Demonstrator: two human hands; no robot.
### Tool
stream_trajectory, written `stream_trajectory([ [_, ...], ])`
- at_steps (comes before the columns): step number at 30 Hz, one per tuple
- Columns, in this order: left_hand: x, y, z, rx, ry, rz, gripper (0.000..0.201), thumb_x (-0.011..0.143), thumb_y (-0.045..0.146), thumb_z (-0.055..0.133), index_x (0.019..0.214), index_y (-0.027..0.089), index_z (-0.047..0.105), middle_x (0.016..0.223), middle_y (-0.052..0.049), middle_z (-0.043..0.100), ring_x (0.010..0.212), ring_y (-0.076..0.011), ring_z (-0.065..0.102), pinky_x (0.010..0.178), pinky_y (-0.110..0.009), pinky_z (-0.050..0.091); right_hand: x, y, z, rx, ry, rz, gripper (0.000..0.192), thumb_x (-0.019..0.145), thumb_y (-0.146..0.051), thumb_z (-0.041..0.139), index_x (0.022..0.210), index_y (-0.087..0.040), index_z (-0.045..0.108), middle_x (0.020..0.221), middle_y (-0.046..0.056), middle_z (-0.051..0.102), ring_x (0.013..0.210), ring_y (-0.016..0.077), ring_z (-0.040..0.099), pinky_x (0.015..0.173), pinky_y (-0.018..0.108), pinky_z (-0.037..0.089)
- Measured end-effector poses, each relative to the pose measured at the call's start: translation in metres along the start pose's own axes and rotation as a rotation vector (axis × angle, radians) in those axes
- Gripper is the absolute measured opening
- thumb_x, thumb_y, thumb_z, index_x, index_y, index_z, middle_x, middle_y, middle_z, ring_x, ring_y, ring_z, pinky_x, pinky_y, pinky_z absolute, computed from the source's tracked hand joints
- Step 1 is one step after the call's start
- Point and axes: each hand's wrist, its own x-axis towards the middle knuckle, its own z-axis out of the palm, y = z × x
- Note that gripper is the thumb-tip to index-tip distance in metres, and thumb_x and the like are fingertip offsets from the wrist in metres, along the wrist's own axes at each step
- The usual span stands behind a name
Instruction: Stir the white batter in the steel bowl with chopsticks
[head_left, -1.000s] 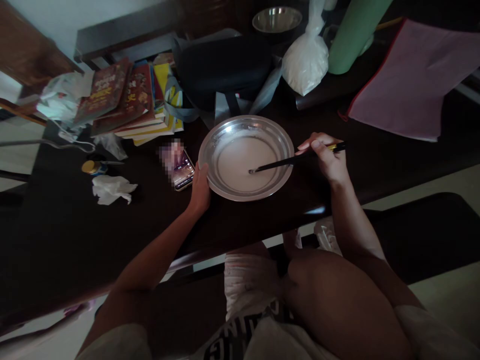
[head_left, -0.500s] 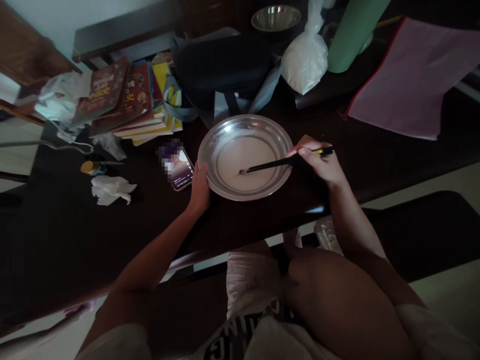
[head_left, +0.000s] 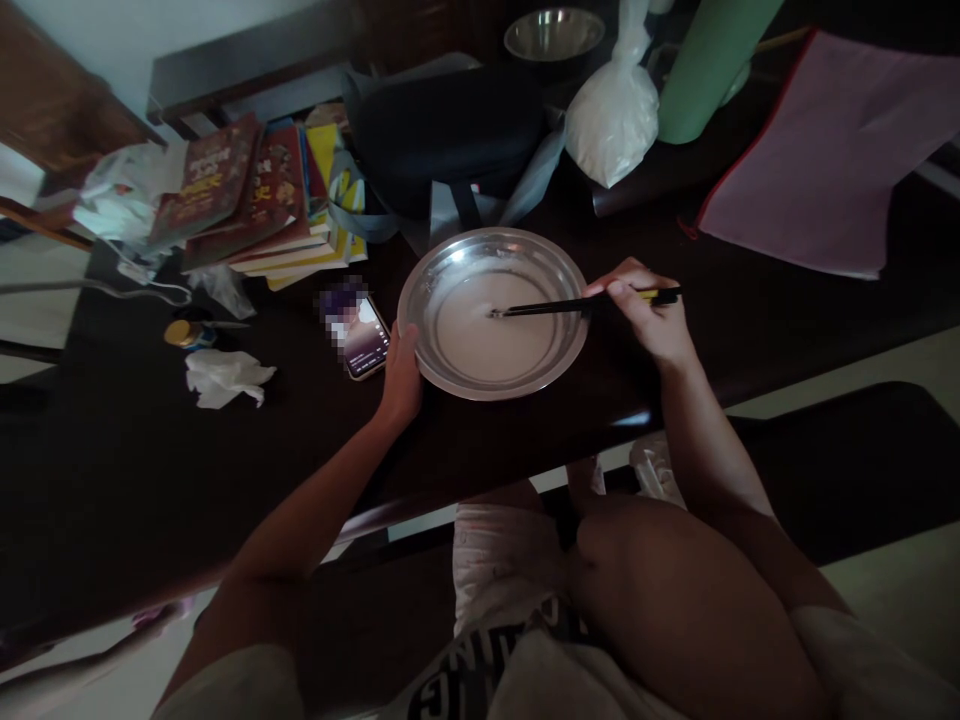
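A round steel basin (head_left: 555, 275) holding a pale milky liquid (head_left: 491, 345) sits on the dark table (head_left: 135, 450) in front of me. My left hand (head_left: 401, 375) grips the basin's left rim. My right hand (head_left: 645, 315) holds dark chopsticks (head_left: 547, 306) by their yellow-banded end, at the basin's right rim. The chopstick tips rest in the liquid near the middle, toward the far side.
A phone (head_left: 364, 338) lies just left of the basin. A stack of books (head_left: 255, 195), a dark bag (head_left: 450, 130), a white powder bag (head_left: 611, 115), a green bottle (head_left: 705, 65), a small steel bowl (head_left: 553, 32) and a pink cloth (head_left: 825, 150) line the back. A crumpled tissue (head_left: 225, 377) lies at left.
The chopstick tips have swept from the near middle of the liquid leftward and then up toward the far side. My right hand shifted slightly with them. My left hand stayed on the rim.
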Motion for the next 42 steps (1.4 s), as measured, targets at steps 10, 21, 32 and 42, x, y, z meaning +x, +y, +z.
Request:
stream_trajectory([
  [10,-0.0008,0.0007,0.0007,0.041,0.001,0.06,0.019,0.098,0.029,0.048,0.089,0.02,0.062,0.115,-0.011,0.07,0.125,-0.0283,0.058,0.104,-0.036,0.049,-0.0007,-0.0004,0.0009,0.007,-0.083,0.022,0.028,0.091,-0.052,0.065,0.084,-0.03,0.08,0.086,0.002,0.077,0.089,0.0198,0.07,0.087,0.038,0.055],
  [21,-0.0004,-0.0004,0.0004,0.029,-0.006,0.047,0.02,0.099,0.03,0.045,0.095,0.021,0.063,0.113,-0.009,0.07,0.118,-0.0255,0.062,0.101,-0.035,0.05,0.0001,-0.0005,0.0004,-0.01,-0.109,0.012,0.026,0.092,-0.051,0.064,0.085,-0.031,0.08,0.087,0.002,0.077,0.091,0.0207,0.071,0.088,0.04,0.056],
  [32,0.0018,-0.0054,-0.0008,0.023,0.012,0.033,0.021,0.097,0.038,0.05,0.098,0.022,0.063,0.114,-0.008,0.07,0.121,-0.0268,0.06,0.103,-0.035,0.049,-0.001,-0.0023,0.0,0.01,-0.121,0.035,0.027,0.091,-0.053,0.065,0.086,-0.032,0.081,0.087,0.002,0.077,0.09,0.0204,0.07,0.088,0.04,0.056],
  [42,0.0004,0.0003,0.0007,0.054,0.013,0.046,0.021,0.099,0.028,0.046,0.088,0.02,0.063,0.112,-0.009,0.071,0.12,-0.0259,0.06,0.101,-0.034,0.05,-0.0009,-0.0004,0.0003,0.051,-0.13,0.062,0.027,0.09,-0.053,0.066,0.086,-0.03,0.08,0.086,0.001,0.077,0.086,0.0193,0.071,0.084,0.038,0.058],
])
